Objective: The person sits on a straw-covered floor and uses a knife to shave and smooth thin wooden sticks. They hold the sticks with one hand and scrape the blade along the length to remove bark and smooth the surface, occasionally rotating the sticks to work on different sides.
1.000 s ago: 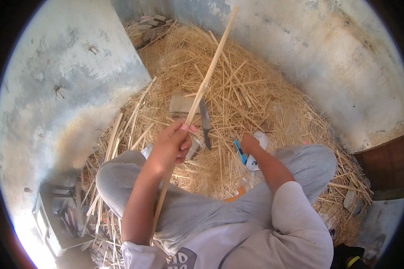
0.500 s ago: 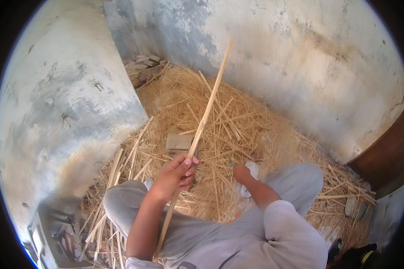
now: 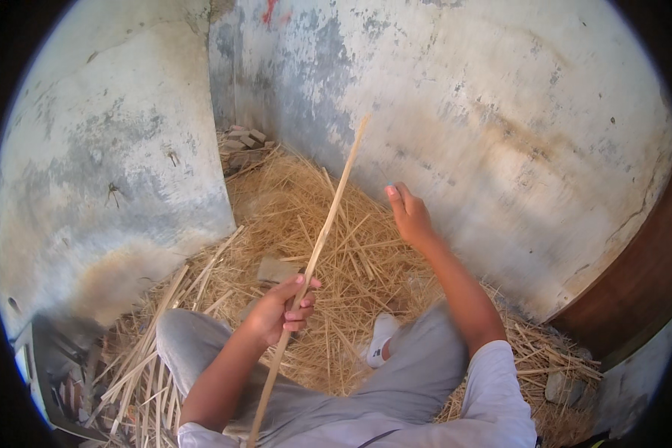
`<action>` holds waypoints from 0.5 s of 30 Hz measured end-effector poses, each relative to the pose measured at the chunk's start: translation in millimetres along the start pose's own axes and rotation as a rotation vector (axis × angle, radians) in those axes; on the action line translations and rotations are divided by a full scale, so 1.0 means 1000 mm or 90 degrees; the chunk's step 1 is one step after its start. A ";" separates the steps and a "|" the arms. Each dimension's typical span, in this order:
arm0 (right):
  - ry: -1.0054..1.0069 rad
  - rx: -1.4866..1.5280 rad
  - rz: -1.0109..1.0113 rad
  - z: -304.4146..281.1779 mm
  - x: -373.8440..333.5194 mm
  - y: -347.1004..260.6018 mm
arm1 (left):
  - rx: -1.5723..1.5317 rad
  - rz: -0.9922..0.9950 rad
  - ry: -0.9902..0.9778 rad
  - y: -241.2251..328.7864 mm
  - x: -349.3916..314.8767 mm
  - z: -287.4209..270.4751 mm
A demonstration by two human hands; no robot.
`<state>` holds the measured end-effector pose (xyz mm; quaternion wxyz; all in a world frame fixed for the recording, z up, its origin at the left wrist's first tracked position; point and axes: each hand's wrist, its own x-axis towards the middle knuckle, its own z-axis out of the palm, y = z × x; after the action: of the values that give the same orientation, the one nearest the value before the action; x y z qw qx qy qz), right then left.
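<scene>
My left hand (image 3: 272,313) is closed around a long, pale strip of split wood or bamboo (image 3: 325,233), gripping it below its middle. The strip slants up and away, its lower end passing beside my left forearm toward my lap. Raised off to the right, my right hand (image 3: 413,218) stays apart from the strip, level with its upper part. Its fingers are curled and pressed together. A tiny bluish bit shows at the fingertips, too small to name.
Loose shavings and thin strips (image 3: 276,201) cover the floor around my crossed legs. Longer strips (image 3: 138,362) lie at the left beside a grey frame (image 3: 45,388). Broken bricks (image 3: 245,140) sit in the far corner. Peeling walls (image 3: 455,112) rise behind, with a brown panel (image 3: 623,272) at right.
My right hand has risen from low near my right leg to beside the strip's upper part. My left hand and the strip sit slightly lower and further left. The view has tilted up.
</scene>
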<state>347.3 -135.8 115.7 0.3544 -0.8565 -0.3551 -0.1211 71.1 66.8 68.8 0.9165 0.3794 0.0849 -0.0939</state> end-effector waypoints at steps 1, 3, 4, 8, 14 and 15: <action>0.013 0.002 -0.027 -0.001 0.004 -0.002 | -0.009 -0.001 0.002 -0.002 -0.002 0.003; -0.117 -0.110 -0.045 0.003 -0.005 -0.025 | -0.014 -0.001 0.002 -0.004 -0.002 0.002; -0.183 -0.167 -0.049 0.007 -0.017 -0.037 | -0.010 -0.006 -0.001 -0.007 0.000 -0.004; -0.158 -0.017 -0.175 0.034 -0.044 -0.023 | 0.054 -0.033 0.053 -0.016 0.000 0.000; -0.129 -0.092 -0.310 0.060 -0.068 -0.029 | 0.356 0.074 0.169 -0.046 -0.011 0.008; -0.140 -0.111 -0.292 0.054 -0.070 -0.034 | 0.371 0.061 0.184 -0.048 -0.012 0.010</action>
<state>271.1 -118.5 62.4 0.2020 -0.7888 -0.5646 -0.1347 48.7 27.6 45.6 0.7511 0.6390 0.1653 -0.0159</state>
